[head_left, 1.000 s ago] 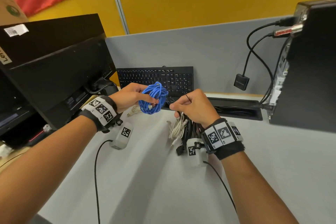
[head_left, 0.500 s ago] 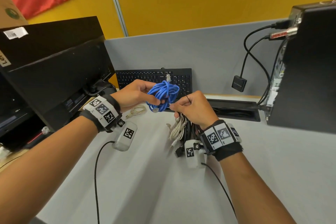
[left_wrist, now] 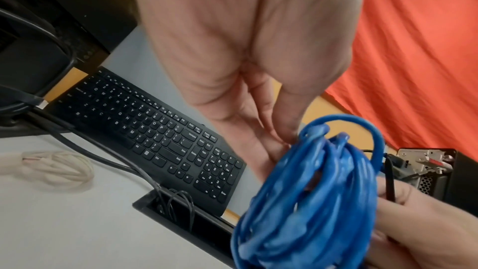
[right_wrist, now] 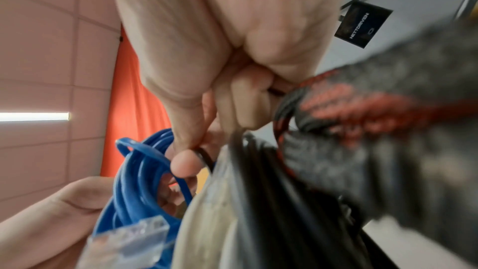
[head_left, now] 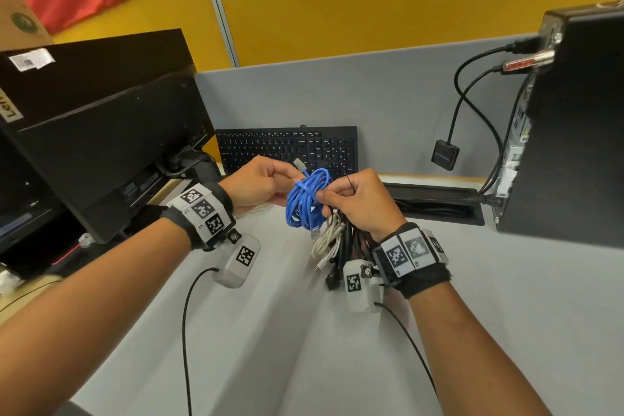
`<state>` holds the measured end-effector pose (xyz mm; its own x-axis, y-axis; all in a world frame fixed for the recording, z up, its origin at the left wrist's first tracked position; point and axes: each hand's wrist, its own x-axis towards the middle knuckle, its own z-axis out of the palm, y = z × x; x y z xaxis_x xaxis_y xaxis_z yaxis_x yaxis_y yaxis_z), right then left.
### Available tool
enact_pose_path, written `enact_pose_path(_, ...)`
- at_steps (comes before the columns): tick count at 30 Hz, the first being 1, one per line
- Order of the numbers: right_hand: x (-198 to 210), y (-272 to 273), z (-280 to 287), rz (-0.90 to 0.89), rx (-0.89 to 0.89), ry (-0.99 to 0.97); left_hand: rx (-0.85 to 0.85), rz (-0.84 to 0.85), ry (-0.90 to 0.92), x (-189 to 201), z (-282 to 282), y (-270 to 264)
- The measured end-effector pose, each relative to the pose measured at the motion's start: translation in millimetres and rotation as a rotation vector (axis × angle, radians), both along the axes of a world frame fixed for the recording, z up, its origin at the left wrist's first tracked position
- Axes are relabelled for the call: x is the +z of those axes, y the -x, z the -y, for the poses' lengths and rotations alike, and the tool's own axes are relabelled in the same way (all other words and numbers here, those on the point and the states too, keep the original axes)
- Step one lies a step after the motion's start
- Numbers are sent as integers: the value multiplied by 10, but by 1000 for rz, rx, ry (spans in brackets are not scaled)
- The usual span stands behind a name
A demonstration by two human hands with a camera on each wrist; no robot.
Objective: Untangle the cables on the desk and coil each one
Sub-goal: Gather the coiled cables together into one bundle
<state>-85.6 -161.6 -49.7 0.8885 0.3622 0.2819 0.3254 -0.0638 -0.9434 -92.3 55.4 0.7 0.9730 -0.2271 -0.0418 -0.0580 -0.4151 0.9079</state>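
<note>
Blue coil [head_left: 308, 203] held above the bench [head_left: 277, 331] between both hands, in front of the keyboard [head_left: 287, 149]. Left hand [head_left: 260, 184]: grip closed on the coil's upper end, clear plug [head_left: 300, 164] poking up past the fingers. Right hand [head_left: 359, 203]: pinches a thin black tie [head_left: 349, 181] against the coil, with a bundle [head_left: 341, 243] of white, black and red-black braided cables gripped in the curled fingers below; how many cables cannot be told, palm and wrist hide most of it. Right wrist view blurred at close range; braid fills the right side. Cream cable [left_wrist: 55, 168] lies coiled on the bench near the monitor [head_left: 101, 145], mostly hidden behind the left hand in the head view. Writing: monitor label cut off, reads "Len"; hanging adapter [right_wrist: 362, 24] appears to read "NETTDRIVEN". Bench slot [head_left: 435, 204] holds black cables running to the tower [head_left: 570, 125].
</note>
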Motion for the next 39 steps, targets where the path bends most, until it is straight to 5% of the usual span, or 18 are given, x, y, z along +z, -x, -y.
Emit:
enact_pose_path(15,-14,-51,-1,9,-97,12,166,225,-14,42,248,-4)
enact_pose_path(22,50,-53,36,-49,-24,-285,295,182,103,-9,398,-44)
enact_pose_path(32,-11,-115,18,-36,-195,-192,240,289,137,14,713,25)
enact_pose_path(39,30,-75,35,-32,-130,-201,-46,300,110,89,643,-30)
